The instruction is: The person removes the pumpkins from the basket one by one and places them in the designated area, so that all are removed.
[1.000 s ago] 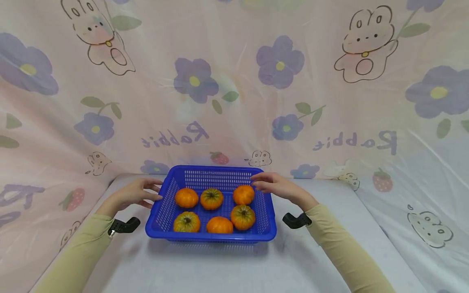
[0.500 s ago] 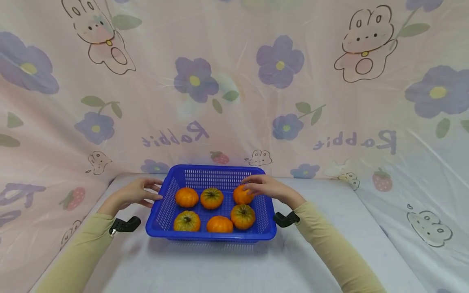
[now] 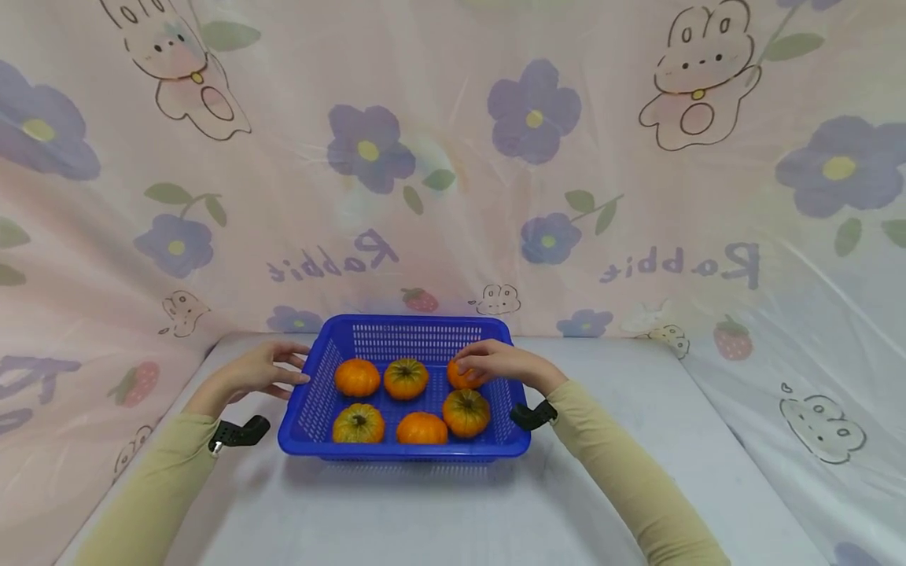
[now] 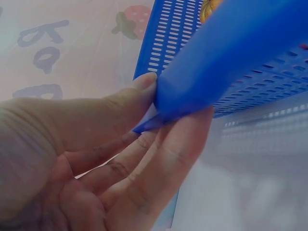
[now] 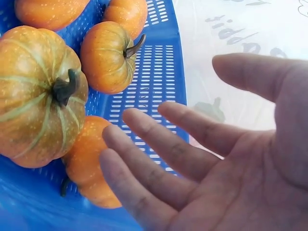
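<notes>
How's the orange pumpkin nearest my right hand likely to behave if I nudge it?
The orange pumpkin may rock or roll a little, since its sides look rounded. Its smooth-looking skin might feel slightly slippery. The blue basket around it should probably stop it going far.

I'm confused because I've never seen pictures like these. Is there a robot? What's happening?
No robot here: these are a person's bare left hand and right hand. The wide picture comes from a camera on the person's head, looking forward and down. The two close-ups come from cameras worn on the wrists, one for each hand.

On the white table stands a blue basket with six pumpkins in it. The left hand holds the basket's edge between thumb and fingers. The right hand is over the back-right pumpkin but isn't gripping it; I can't tell if it's touching.
</notes>
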